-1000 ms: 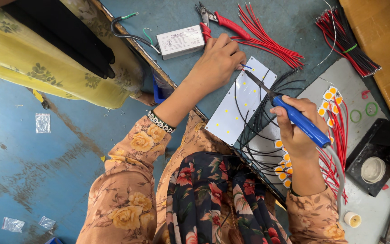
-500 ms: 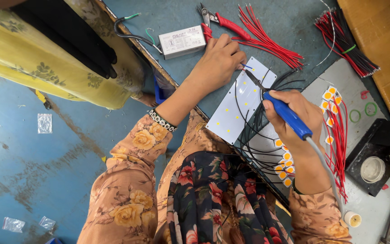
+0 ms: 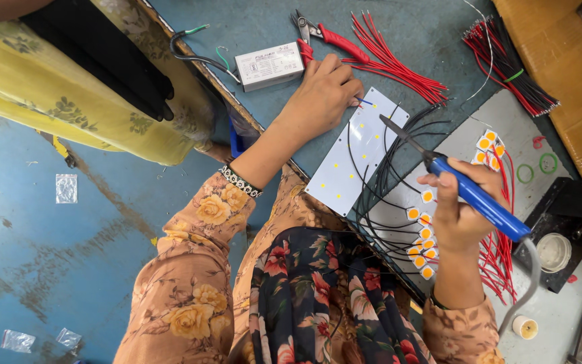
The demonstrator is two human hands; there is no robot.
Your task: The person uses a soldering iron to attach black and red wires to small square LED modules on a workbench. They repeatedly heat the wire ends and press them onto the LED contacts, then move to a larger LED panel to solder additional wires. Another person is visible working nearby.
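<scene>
Right hand point(image 3: 463, 209) grips blue soldering iron point(image 3: 469, 192) firmly; left hand point(image 3: 321, 98) pins white LED board point(image 3: 358, 152), fingers curled; hot tip could scorch nearby black wires point(image 3: 385, 202).

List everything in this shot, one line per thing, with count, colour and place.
LED board: one, white rectangle, table centre, under the left hand.
Soldering iron: one, blue handle, in the right hand, tip over the board.
Black wires: a bunch, looping across the board.
Loose red wires: a spread, top centre.
Cutters: one, red handles, top centre.
Driver box: one, white, left of the cutters.
Wire bundle: one, red and black, top right.
Small LED pads: several, yellow and white, near the right hand.
Left hand: resting on the board's top edge.
Right hand: gripping the iron.
</scene>
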